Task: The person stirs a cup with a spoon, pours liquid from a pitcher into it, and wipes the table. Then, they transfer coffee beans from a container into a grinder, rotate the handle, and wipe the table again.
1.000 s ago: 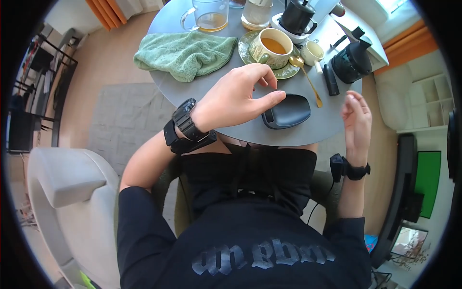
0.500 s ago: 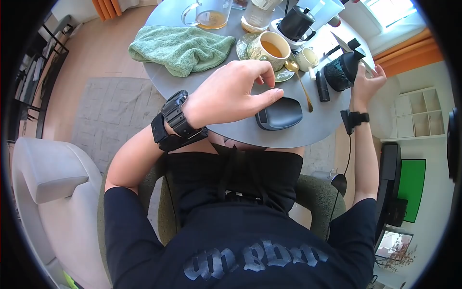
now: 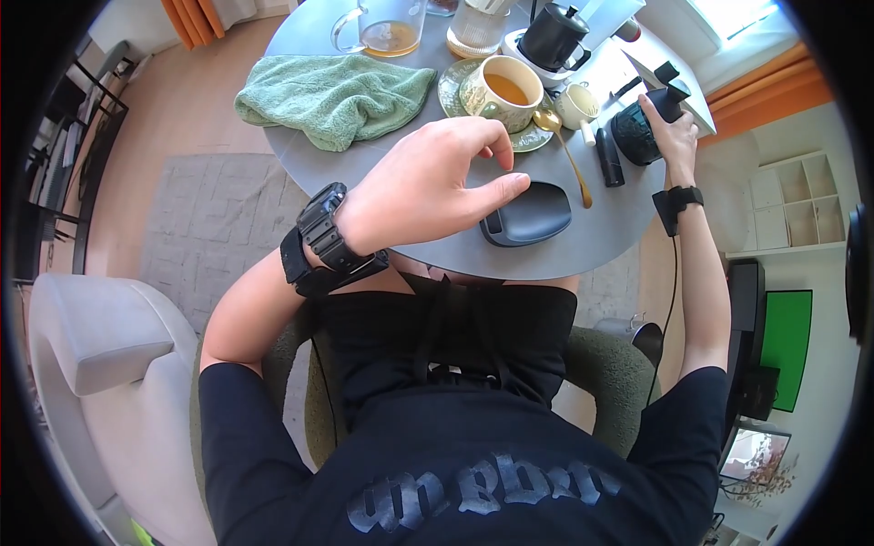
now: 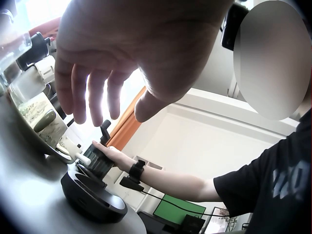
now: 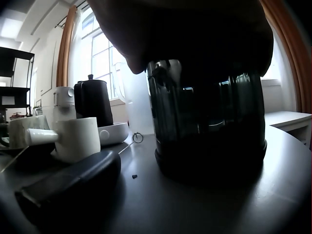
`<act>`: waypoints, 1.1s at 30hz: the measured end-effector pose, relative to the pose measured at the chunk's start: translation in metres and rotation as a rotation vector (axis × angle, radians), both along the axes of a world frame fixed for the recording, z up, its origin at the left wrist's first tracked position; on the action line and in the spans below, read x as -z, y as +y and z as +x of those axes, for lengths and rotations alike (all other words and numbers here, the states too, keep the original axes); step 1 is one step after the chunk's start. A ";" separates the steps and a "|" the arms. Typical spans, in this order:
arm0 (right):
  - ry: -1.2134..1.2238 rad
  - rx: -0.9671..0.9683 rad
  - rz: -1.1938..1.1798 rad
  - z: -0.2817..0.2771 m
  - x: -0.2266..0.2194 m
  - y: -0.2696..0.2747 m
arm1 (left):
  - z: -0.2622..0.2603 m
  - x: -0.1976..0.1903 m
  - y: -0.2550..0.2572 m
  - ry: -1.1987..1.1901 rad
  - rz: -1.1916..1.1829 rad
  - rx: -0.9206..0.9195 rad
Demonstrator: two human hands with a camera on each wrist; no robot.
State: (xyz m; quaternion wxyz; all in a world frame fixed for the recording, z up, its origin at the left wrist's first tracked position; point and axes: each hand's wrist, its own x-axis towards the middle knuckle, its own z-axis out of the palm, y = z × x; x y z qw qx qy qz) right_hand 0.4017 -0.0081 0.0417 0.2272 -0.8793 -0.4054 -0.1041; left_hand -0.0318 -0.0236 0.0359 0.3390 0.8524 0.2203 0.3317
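My right hand point(image 3: 675, 136) grips the dark see-through canister point(image 3: 633, 135), which has a black top with a crank-like piece. In the right wrist view the ribbed canister point(image 5: 209, 122) stands on the table, its top hidden under the hand. My left hand point(image 3: 432, 182) hovers over the table's near part, its fingers loosely bent and holding nothing. Beside its thumb lies a black rounded item point(image 3: 533, 214) with a smooth, shallow top. A slim black object point(image 3: 610, 159) lies just left of the canister.
A cup of amber drink point(image 3: 505, 89) sits on a saucer, with a gold spoon point(image 3: 574, 164) at its edge. Nearby are a small cream side-handled cup point(image 3: 576, 106), a black pot point(image 3: 553, 36), a glass mug point(image 3: 391, 32) and a green cloth point(image 3: 337, 100). A knife blade lies near the canister.
My right hand has moved from the table's right edge forward to the canister and closed round it. The left hand keeps nearly the same pose. The head view has shifted slightly.
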 end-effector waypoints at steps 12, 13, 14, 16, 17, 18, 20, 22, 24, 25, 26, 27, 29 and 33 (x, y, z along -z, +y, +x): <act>-0.150 -0.071 0.082 0.011 0.017 -0.004 | -0.002 0.001 0.006 0.008 0.057 -0.013; -0.164 -0.077 0.088 0.013 0.019 -0.003 | -0.003 0.000 0.008 0.008 0.056 -0.019; -0.179 -0.082 0.095 0.015 0.019 -0.003 | -0.003 -0.001 0.010 0.001 0.054 -0.016; -0.187 -0.106 0.104 0.017 0.019 -0.004 | -0.005 -0.001 0.012 -0.013 0.049 -0.013; -0.190 -0.118 0.108 0.018 0.019 -0.004 | -0.005 -0.002 0.013 -0.009 0.044 -0.015; -0.184 -0.209 0.135 0.021 0.019 -0.007 | -0.006 -0.002 0.013 -0.005 0.039 -0.018; -0.173 -0.389 0.186 0.034 0.018 -0.013 | -0.005 -0.002 0.014 -0.003 0.032 -0.019; -0.197 -0.408 0.181 0.042 0.019 -0.012 | -0.005 -0.001 0.014 -0.006 0.034 -0.017; -0.206 -0.418 0.164 0.045 0.018 -0.012 | -0.005 -0.003 0.013 0.000 0.030 -0.011; -0.201 -0.422 0.151 0.046 0.017 -0.012 | -0.005 -0.003 0.013 0.003 0.029 -0.009; -0.195 -0.426 0.138 0.047 0.017 -0.011 | -0.005 -0.004 0.013 0.000 0.028 -0.007; -0.174 -0.444 0.132 0.049 0.016 -0.010 | -0.005 -0.004 0.013 -0.002 0.027 -0.007; -0.131 -0.481 0.120 0.051 0.013 -0.010 | -0.006 -0.004 0.012 -0.011 0.029 -0.006; -0.089 -0.437 0.112 0.047 0.012 -0.008 | -0.005 -0.003 0.012 -0.023 0.032 0.004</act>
